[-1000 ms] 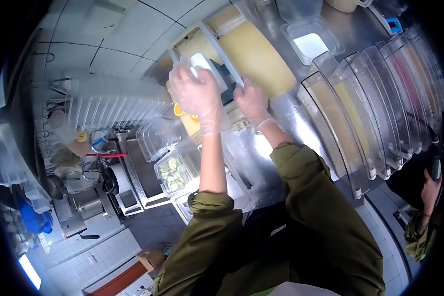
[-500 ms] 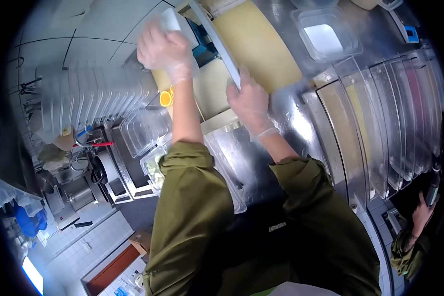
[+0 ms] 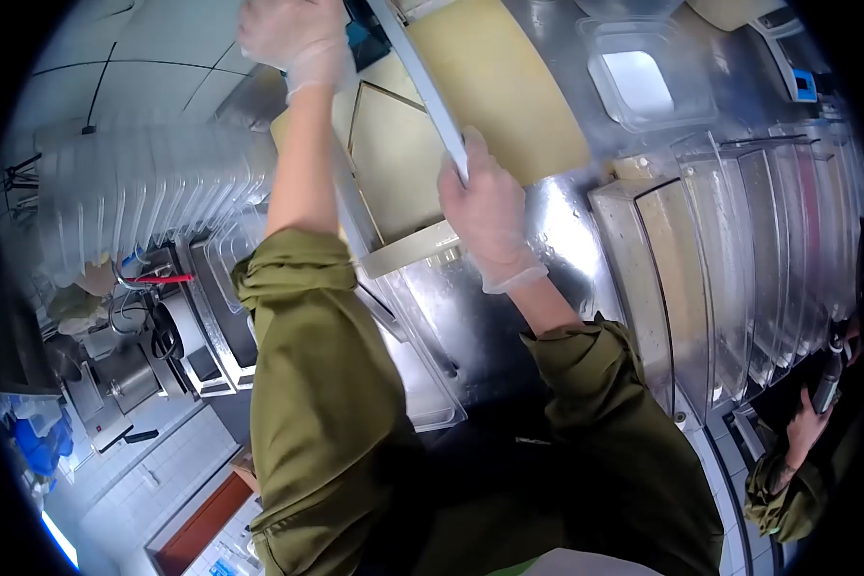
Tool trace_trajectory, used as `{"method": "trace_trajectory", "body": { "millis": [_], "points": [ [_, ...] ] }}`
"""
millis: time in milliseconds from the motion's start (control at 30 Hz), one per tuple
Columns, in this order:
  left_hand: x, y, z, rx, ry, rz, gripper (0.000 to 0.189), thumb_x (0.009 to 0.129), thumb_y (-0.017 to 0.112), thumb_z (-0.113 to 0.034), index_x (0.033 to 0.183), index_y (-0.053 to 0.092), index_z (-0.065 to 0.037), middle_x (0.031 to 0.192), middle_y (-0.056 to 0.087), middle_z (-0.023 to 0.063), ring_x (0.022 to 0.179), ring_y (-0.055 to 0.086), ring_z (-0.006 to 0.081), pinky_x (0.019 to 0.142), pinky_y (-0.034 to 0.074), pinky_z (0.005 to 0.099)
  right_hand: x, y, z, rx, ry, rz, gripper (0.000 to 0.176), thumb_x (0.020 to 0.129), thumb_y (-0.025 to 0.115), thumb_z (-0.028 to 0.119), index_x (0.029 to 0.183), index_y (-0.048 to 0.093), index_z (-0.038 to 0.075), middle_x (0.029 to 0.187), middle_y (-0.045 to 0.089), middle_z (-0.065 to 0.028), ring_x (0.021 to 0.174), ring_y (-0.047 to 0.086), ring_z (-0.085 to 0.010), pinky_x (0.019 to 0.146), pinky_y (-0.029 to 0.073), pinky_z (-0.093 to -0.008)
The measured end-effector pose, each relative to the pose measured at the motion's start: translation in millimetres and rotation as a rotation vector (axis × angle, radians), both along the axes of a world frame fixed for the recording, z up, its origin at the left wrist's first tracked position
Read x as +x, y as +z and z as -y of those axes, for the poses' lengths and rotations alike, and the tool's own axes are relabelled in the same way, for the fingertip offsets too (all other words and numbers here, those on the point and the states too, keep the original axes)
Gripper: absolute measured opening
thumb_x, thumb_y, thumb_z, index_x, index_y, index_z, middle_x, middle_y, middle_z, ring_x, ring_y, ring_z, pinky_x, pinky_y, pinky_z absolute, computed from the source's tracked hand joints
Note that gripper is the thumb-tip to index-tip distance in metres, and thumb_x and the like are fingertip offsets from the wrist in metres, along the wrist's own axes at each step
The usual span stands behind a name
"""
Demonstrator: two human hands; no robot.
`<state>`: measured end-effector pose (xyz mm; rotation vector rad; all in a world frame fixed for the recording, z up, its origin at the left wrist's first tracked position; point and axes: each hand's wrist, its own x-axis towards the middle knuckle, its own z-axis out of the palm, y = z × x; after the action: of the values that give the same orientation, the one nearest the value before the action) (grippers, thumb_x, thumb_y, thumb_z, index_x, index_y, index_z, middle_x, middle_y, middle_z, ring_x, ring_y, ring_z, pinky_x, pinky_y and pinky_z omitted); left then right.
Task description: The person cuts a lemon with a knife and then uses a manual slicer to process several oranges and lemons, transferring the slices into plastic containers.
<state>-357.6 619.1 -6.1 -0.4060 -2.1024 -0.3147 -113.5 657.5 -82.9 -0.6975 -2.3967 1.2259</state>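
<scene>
My right hand (image 3: 490,206), in a clear glove, is wrapped round the near end of a grey side rail (image 3: 422,82). The rail belongs to a long cream frame (image 3: 394,154) with a slanted dark line across its bed; it looks like a mandoline slicer. My left hand (image 3: 298,43), also gloved, is at the frame's far end by the top edge of the view, fingers curled. What it grips is hidden. Beside it shows a dark blue part (image 3: 367,38). A cream cutting board (image 3: 499,86) lies right of the rail.
A clear tub (image 3: 638,77) stands at the back right, near a scale (image 3: 799,82). Clear upright bins (image 3: 730,259) line the right side. Stacked clear containers (image 3: 154,182) stand at left. Another person's hand (image 3: 808,422) holds a dark tool at lower right.
My left hand has moved away along the frame, uncovering more of its bed. Two orange-yellow rings beside my left wrist are out of sight now. My right hand keeps its grip.
</scene>
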Motion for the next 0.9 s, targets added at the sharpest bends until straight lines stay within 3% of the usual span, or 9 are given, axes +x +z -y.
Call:
{"method": "trace_trajectory", "body": {
  "millis": [67,100,200,300,367,667,733,833,900],
  "points": [
    [-9.5,13.4,28.0,0.056,-0.054,0.25,0.028,0.085,0.047,-0.025,0.104,0.06,-0.01,0.093,0.062,0.0108,0.086,0.06,0.0296,0.077,0.048,0.0422,0.8,0.5,0.5,0.005,0.012,0.032,0.047,0.081,0.057,0.022,0.121,0.049,-0.003,0.077,0.062,-0.0206,0.062,0.062,-0.0373,0.059,0.051,-0.047],
    [-21.9,7.9,56.6,0.452,-0.284,0.269,0.028,0.087,0.048,-0.025,0.108,0.055,-0.008,0.097,0.06,0.0107,0.086,0.059,0.0271,0.079,0.048,0.0406,-0.8,1.0,-0.8,0.011,0.017,0.042,0.047,0.081,0.056,0.022,0.121,0.049,-0.003,0.077,0.062,-0.0207,0.064,0.062,-0.0374,0.06,0.051,-0.0471],
    [-5.8,-21.4,103.0,1.076,-0.049,0.304,0.024,0.087,0.053,-0.013,0.108,0.05,-0.002,0.102,0.057,0.0103,0.088,0.056,0.0197,0.081,0.046,0.0329,-0.2,0.7,0.2,0.005,0.015,0.042,0.047,0.082,0.055,0.022,0.122,0.048,-0.002,0.079,0.062,-0.0211,0.069,0.063,-0.0382,0.064,0.051,-0.0472],
    [-45.4,-154.3,182.4,0.674,-0.411,0.967,0.024,0.09,0.051,-0.016,0.112,0.053,-0.006,0.097,0.059,0.0085,0.092,0.053,0.0169,0.082,0.045,0.0325,-0.3,3.7,-0.7,-0.041,0.029,0.098,0.048,0.083,0.053,0.023,0.124,0.047,-0.002,0.082,0.063,-0.0221,0.074,0.062,-0.0396,0.068,0.05,-0.0476],
    [3.4,-130.6,150.3,1.356,-0.017,1.659,0.033,0.092,0.047,-0.038,0.109,0.059,-0.013,0.098,0.061,0.0052,0.09,0.056,0.0187,0.079,0.046,0.0334,-0.7,8.1,-2.0,-0.086,0.039,0.137,0.048,0.084,0.053,0.023,0.125,0.046,-0.002,0.084,0.062,-0.0227,0.075,0.062,-0.0401,0.069,0.05,-0.0474],
    [20.3,-150.7,139.5,1.243,-0.202,1.569,0.043,0.089,0.046,-0.048,0.104,0.063,-0.012,0.088,0.063,0.0048,0.079,0.057,0.0187,0.071,0.047,0.033,-0.5,-2.5,-0.2,0.035,-0.014,0.055,0.04,0.085,0.053,0.025,0.119,0.051,0.005,0.074,0.062,-0.0221,0.071,0.06,-0.0439,0.066,0.048,-0.0509],
    [31.6,-137.1,145.5,1.017,-0.217,1.411,0.045,0.089,0.046,-0.051,0.103,0.064,-0.011,0.086,0.064,0.0047,0.077,0.058,0.0188,0.069,0.048,0.0329,0.6,-1.0,-4.1,0.04,0.024,0.119,0.04,0.085,0.052,0.027,0.119,0.051,0.005,0.078,0.063,-0.0219,0.073,0.06,-0.0434,0.067,0.048,-0.0508],
    [39.3,-101.0,168.8,0.146,-0.057,0.95,0.024,0.087,0.059,-0.026,0.083,0.069,-0.005,0.079,0.066,0.0038,0.071,0.06,0.0142,0.064,0.047,0.03,0.0,1.6,-2.3,-0.007,0.064,0.204,0.039,0.087,0.05,0.029,0.118,0.052,0.006,0.085,0.064,-0.0218,0.076,0.061,-0.0426,0.069,0.049,-0.0502],
    [56.6,-78.9,184.2,0.614,-0.073,1.17,0.017,0.086,0.062,-0.019,0.09,0.069,-0.004,0.083,0.067,0.0032,0.074,0.062,0.0125,0.065,0.049,0.0273,0.2,3.7,-3.5,-0.031,0.077,0.216,0.039,0.087,0.049,0.031,0.118,0.052,0.006,0.081,0.064,-0.0228,0.074,0.062,-0.0434,0.067,0.049,-0.0513]
  ]
}}
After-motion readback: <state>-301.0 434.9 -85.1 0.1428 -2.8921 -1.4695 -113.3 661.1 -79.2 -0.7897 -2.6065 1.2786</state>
